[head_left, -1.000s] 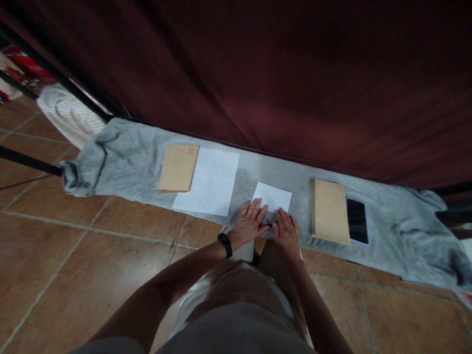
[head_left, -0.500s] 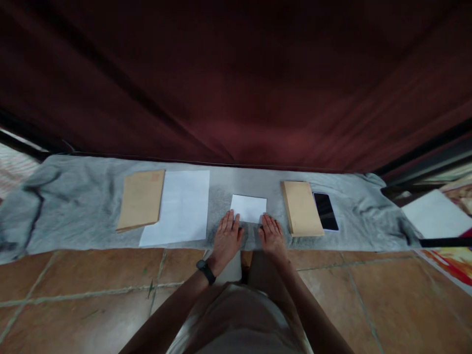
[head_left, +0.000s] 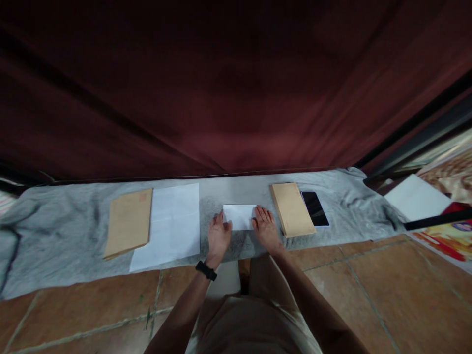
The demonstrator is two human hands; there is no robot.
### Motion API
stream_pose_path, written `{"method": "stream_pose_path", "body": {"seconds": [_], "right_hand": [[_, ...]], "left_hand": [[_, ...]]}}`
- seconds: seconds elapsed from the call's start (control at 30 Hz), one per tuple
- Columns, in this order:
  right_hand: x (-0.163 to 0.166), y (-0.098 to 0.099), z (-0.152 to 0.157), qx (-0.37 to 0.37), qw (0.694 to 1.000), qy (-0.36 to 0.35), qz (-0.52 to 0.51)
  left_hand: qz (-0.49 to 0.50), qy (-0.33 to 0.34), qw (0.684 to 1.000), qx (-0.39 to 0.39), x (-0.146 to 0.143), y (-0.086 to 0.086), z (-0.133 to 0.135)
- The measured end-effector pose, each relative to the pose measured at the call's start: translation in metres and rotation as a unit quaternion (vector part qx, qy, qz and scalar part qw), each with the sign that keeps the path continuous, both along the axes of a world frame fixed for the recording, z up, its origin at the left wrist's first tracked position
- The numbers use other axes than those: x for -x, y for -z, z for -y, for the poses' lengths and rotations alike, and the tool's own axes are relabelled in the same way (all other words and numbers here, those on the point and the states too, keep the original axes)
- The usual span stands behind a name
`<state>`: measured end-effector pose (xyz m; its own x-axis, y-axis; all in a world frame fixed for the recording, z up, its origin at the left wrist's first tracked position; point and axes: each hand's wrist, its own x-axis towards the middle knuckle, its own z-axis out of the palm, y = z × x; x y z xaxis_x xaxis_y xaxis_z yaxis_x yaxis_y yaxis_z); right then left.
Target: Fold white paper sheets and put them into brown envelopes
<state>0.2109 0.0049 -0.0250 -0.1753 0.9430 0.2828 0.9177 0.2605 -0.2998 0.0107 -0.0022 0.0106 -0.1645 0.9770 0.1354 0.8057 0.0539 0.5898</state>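
A small folded sheet of white paper (head_left: 239,218) lies on the grey cloth in front of me. My left hand (head_left: 219,236) is at its left edge, fingers stretched forward and thumb apart, near the lower corner. On the right end of the paper, my right hand (head_left: 264,225) lies flat with its fingers extended. Neither hand visibly grips the paper. Right of my right hand is a stack of brown envelopes (head_left: 294,209). Further left, another brown envelope stack (head_left: 129,221) partly covers large white sheets (head_left: 175,221).
A grey cloth (head_left: 66,236) covers the long narrow surface. A phone (head_left: 315,209) lies beside the right envelopes. Behind hangs a dark red curtain (head_left: 236,123). A white board-like piece (head_left: 418,197) is at far right. Tiled floor (head_left: 339,290) shows in front.
My hands have moved from the paper's near edge to its left and right ends. The paper looks shallower front to back. The camera view has turned slightly.
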Motion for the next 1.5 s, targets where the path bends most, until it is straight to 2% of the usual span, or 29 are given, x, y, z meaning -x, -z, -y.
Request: {"method": "stream_pose_path", "body": {"seconds": [0.07,0.13,0.27,0.33,0.5,0.57,0.63,0.7,0.73,0.83,0.9,1.03,1.13,1.23,1.3,1.4,1.47,1.5], "right_hand": [[0.001,0.001,0.0,-0.005,1.0,0.003,-0.004],[0.002,0.001,0.0,-0.01,1.0,0.003,-0.008],[0.0,-0.002,0.002,-0.007,1.0,0.003,-0.024],[0.0,-0.007,0.008,-0.008,0.999,-0.016,-0.038],[0.007,-0.024,0.031,-0.007,0.99,-0.135,-0.043],[0.01,-0.031,0.035,-0.007,0.991,-0.121,-0.056],[0.011,-0.035,0.033,-0.003,0.991,-0.077,-0.111],[0.01,-0.037,0.028,0.019,0.974,-0.038,-0.221],[0.01,-0.037,0.024,0.039,0.956,-0.02,-0.29],[0.008,-0.034,0.017,0.1,0.891,0.016,-0.442],[0.009,-0.032,0.017,0.125,0.869,0.02,-0.478],[0.014,-0.031,0.023,0.174,0.825,0.012,-0.538],[0.016,-0.035,0.027,0.197,0.787,0.018,-0.584],[0.008,-0.04,0.026,0.215,0.762,0.025,-0.611],[-0.001,-0.044,0.024,0.232,0.749,0.033,-0.62],[-0.013,-0.048,0.022,0.309,0.725,0.022,-0.616],[-0.016,-0.046,0.022,0.362,0.717,-0.022,-0.595],[-0.016,-0.044,0.023,0.368,0.718,-0.03,-0.59]], "left_hand": [[0.047,-0.024,0.998,0.015,0.002,0.001,-0.005],[0.136,-0.066,0.988,0.042,0.003,0.001,-0.011],[0.334,-0.135,0.928,0.093,0.002,-0.004,-0.018],[0.379,-0.13,0.911,0.101,0.0,-0.01,-0.016],[0.456,-0.107,0.88,0.083,-0.008,-0.033,-0.007],[0.481,-0.093,0.869,0.074,-0.012,-0.044,-0.005],[0.517,-0.069,0.851,0.066,-0.015,-0.055,-0.004],[0.55,-0.051,0.832,0.056,-0.017,-0.061,-0.004],[0.554,-0.052,0.829,0.053,-0.018,-0.062,-0.003],[0.524,-0.08,0.846,0.056,-0.017,-0.056,0.0],[0.5,-0.086,0.859,0.064,-0.017,-0.046,0.003],[0.487,0.0,0.868,0.094,-0.018,-0.027,0.008],[0.477,0.042,0.872,0.103,-0.014,-0.021,0.01],[0.436,0.071,0.891,0.098,-0.002,-0.023,0.011],[0.38,0.12,0.91,0.116,0.007,-0.027,0.013],[0.275,0.191,0.93,0.153,0.019,-0.035,0.014],[0.212,0.163,0.953,0.141,0.033,-0.042,0.011],[0.185,0.117,0.968,0.119,0.043,-0.046,0.007]]}}
